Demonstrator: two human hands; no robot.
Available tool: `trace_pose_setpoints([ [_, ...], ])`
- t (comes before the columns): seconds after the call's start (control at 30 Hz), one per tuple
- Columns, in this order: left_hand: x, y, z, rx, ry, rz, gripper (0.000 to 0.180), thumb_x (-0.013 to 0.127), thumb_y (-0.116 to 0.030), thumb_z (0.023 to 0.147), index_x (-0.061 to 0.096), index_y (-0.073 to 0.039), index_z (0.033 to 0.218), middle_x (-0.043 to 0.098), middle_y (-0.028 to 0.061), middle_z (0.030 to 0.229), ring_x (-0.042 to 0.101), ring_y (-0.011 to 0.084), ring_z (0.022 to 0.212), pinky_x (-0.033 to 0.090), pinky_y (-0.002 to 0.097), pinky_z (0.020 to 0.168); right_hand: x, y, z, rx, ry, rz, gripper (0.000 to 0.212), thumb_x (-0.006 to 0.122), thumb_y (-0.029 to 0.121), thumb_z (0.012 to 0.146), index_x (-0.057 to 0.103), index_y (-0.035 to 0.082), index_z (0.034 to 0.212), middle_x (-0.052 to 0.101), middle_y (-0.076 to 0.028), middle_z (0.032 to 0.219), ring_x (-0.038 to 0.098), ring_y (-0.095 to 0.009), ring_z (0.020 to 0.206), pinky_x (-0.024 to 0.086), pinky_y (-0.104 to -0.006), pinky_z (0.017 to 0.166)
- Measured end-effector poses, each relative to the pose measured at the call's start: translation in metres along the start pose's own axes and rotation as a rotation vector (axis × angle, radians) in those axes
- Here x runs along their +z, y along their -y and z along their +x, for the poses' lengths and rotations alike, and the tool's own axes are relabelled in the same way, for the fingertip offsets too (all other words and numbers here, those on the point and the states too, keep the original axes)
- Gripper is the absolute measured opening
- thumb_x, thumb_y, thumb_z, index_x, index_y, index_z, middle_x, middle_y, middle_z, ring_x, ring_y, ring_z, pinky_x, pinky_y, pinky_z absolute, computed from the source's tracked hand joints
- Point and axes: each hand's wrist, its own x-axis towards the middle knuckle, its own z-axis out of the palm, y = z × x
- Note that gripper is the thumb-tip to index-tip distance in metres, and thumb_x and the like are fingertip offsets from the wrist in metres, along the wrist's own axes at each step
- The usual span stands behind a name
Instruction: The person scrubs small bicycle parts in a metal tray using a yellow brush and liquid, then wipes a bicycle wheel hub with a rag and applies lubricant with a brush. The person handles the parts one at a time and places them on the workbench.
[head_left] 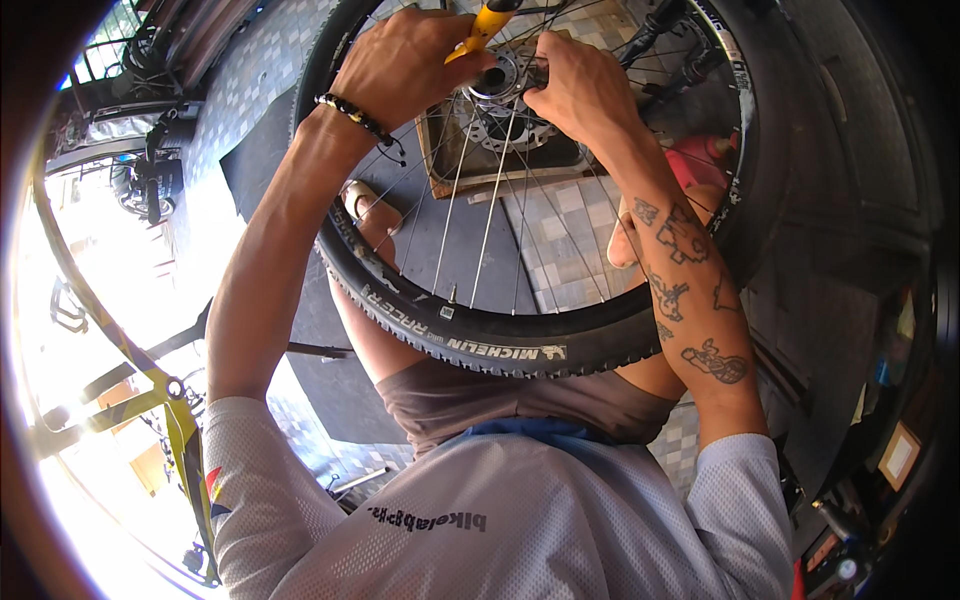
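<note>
A bicycle wheel [478, 350] with a black knobby tyre stands tilted in front of me, its lower rim near my lap. At its middle are the metal hub [494, 82] and a brake disc [483, 130]. My left hand [405, 65] is closed round a yellow tool [487, 28] with a dark end, just left of the hub; its working tip is hidden. On the hub's right side, my right hand [583, 88] has its fingers curled in against the wheel's centre. What those fingers hold, if anything, is hidden.
Behind the spokes lies a shallow worn tray [440, 165] on the tiled floor. A red container [700, 160] stands right of it. Dark matting [470, 235] covers part of the floor. A yellow-green bicycle frame [150, 375] is at the left, with shop items [900, 452] at the right.
</note>
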Motion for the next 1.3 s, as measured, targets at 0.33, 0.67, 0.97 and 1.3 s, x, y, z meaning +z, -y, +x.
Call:
trace_pose_setpoints([
  [0.33, -0.065, -0.002, -0.049, -0.437, -0.015, -0.580, 0.037, 0.083, -0.031, 0.103, 0.080, -0.004, 0.129, 0.083, 0.0088, 0.102, 0.080, 0.0135, 0.080, 0.063, 0.0244, 0.060, -0.001, -0.001, 0.000, 0.012, 0.001, 0.005, 0.039, 0.082, 0.021, 0.086, 0.070, 0.002, 0.118, 0.081, -0.018, 0.113, 0.078, -0.039, 0.105, 0.061, -0.0479, 0.094],
  [0.67, -0.007, -0.091, -0.161, -0.692, -0.482, -0.967, 0.027, 0.074, -0.012, 0.108, 0.074, 0.006, 0.128, 0.081, 0.0186, 0.105, 0.083, 0.0197, 0.088, 0.067, 0.0273, 0.065, -0.015, -0.001, -0.004, 0.002, -0.031, 0.068, 0.037, 0.085, 0.025, 0.084, 0.072, 0.006, 0.113, 0.081, -0.014, 0.101, 0.079, -0.036, 0.100, 0.062, -0.0473, 0.087],
  [0.97, 0.003, -0.112, -0.164, -0.681, -0.527, -0.915, 0.019, 0.078, -0.002, 0.101, 0.078, 0.004, 0.119, 0.082, 0.0100, 0.099, 0.082, 0.0167, 0.090, 0.065, 0.0266, 0.072, -0.017, -0.001, -0.006, -0.025, -0.137, 0.121, 0.036, 0.085, 0.024, 0.082, 0.071, 0.004, 0.109, 0.080, -0.017, 0.101, 0.078, -0.039, 0.099, 0.061, -0.0488, 0.088],
  [1.3, 0.066, -0.116, -0.134, -0.820, -0.439, -0.701, 0.022, 0.082, -0.012, 0.098, 0.082, -0.003, 0.118, 0.081, 0.0092, 0.081, 0.080, 0.0137, 0.073, 0.062, 0.0263, 0.067, -0.020, 0.003, -0.005, 0.018, -0.128, 0.128, 0.040, 0.085, 0.021, 0.080, 0.069, 0.002, 0.111, 0.078, -0.022, 0.101, 0.075, -0.043, 0.098, 0.059, -0.0511, 0.087],
])
